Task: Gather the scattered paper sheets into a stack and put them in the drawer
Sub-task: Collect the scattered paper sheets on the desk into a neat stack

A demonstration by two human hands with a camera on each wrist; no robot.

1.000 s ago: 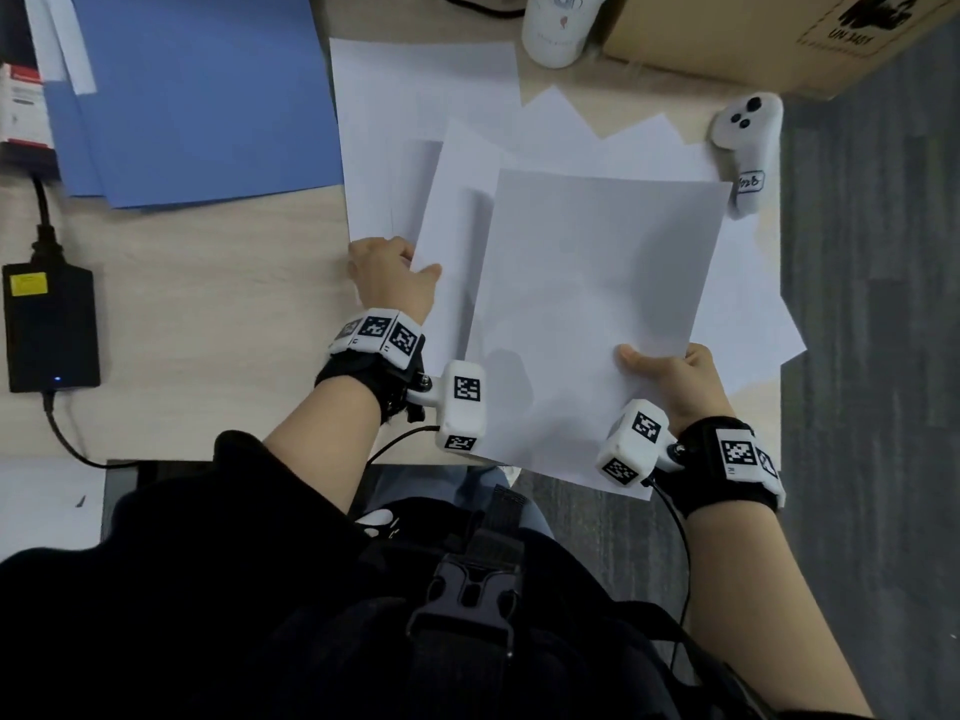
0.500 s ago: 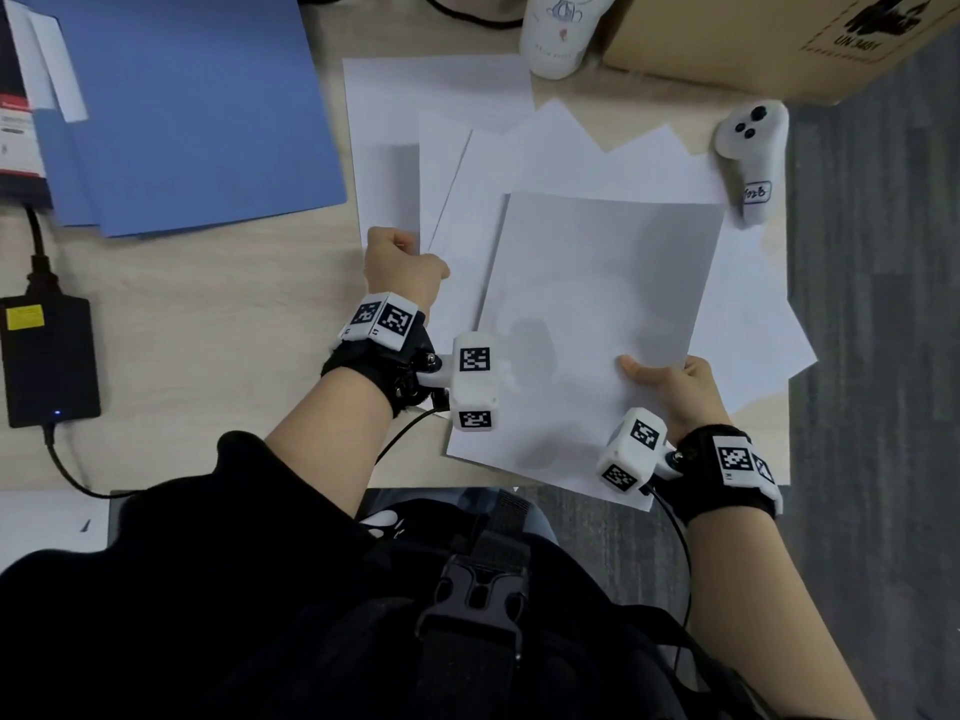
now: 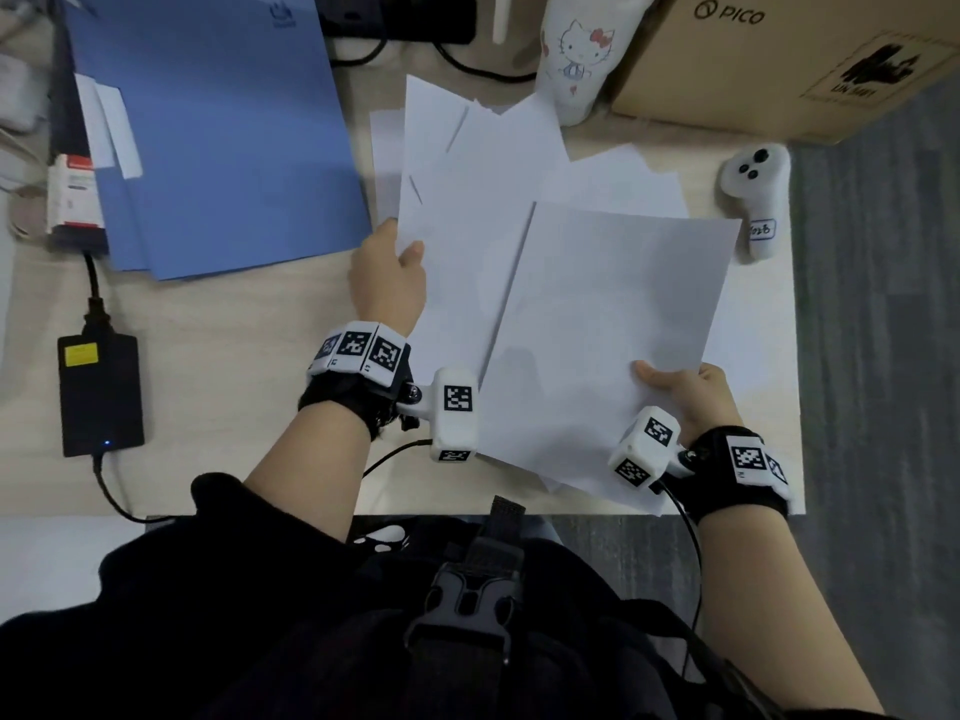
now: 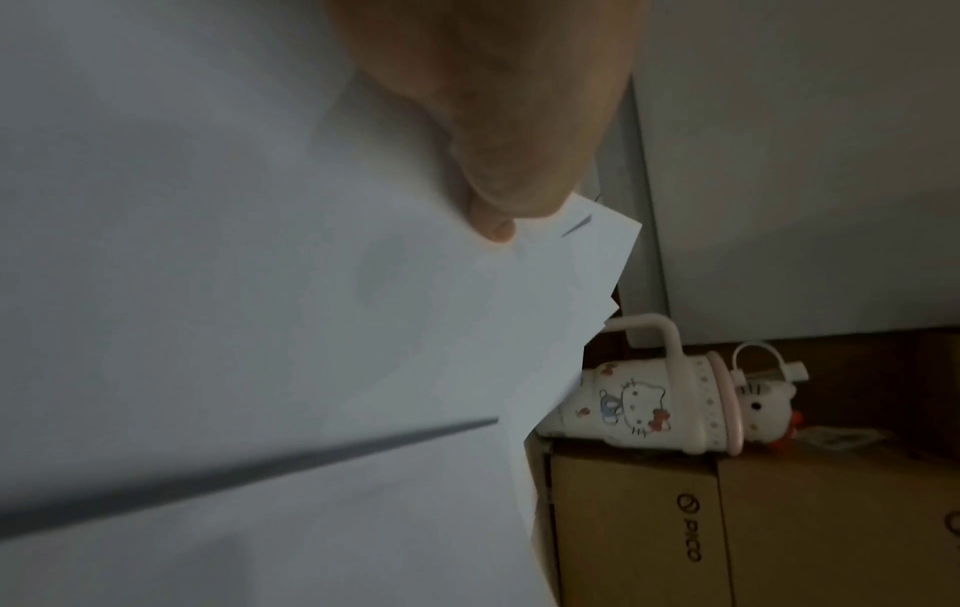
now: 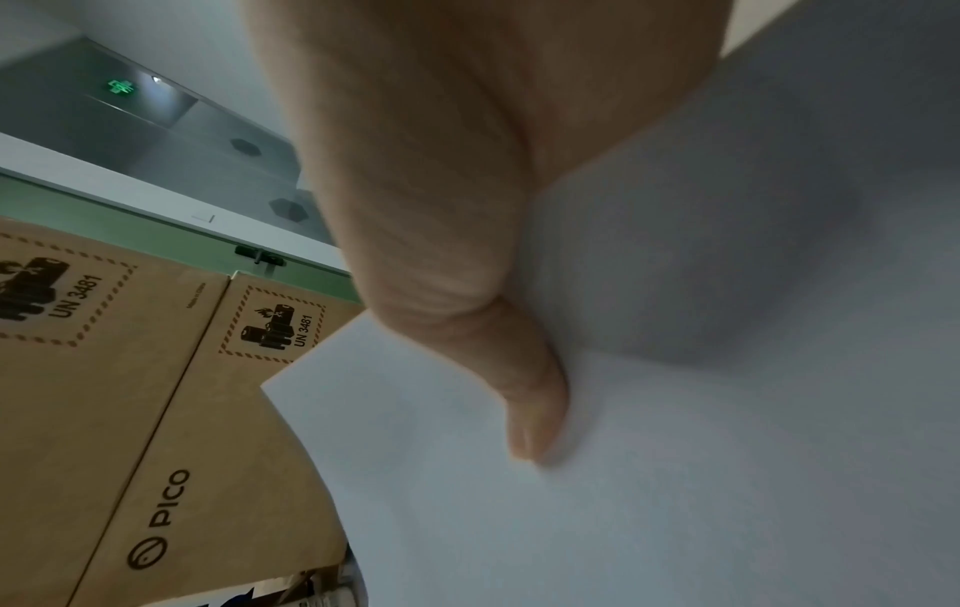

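1. The person's right hand (image 3: pixel 693 394) pinches the near right edge of a white paper sheet (image 3: pixel 613 324), thumb on top and fingers underneath; the sheet is raised off the worktop (image 3: pixel 218 387) near its front right corner.
2. The left hand (image 3: pixel 387 280) grips the left edge of a second bundle of paper sheets (image 3: pixel 467 200), thumb (image 4: pixel 493 221) pressed on top, with their far ends fanned out unevenly.
3. The right-hand sheet overlaps the left-hand bundle along its left edge.
4. More loose sheets (image 3: pixel 623 174) lie flat on the worktop beneath and behind both, spread toward the right edge.
5. A white handheld controller (image 3: pixel 756 194) lies at the right edge, just beside the sheets.
6. A white cartoon-cat cup (image 3: pixel 574 54) and a cardboard box (image 3: pixel 779 59) stand at the back right corner.
7. A blue folder (image 3: pixel 218 132) lies toward the back left, and a black power adapter (image 3: pixel 98 394) near the left edge.
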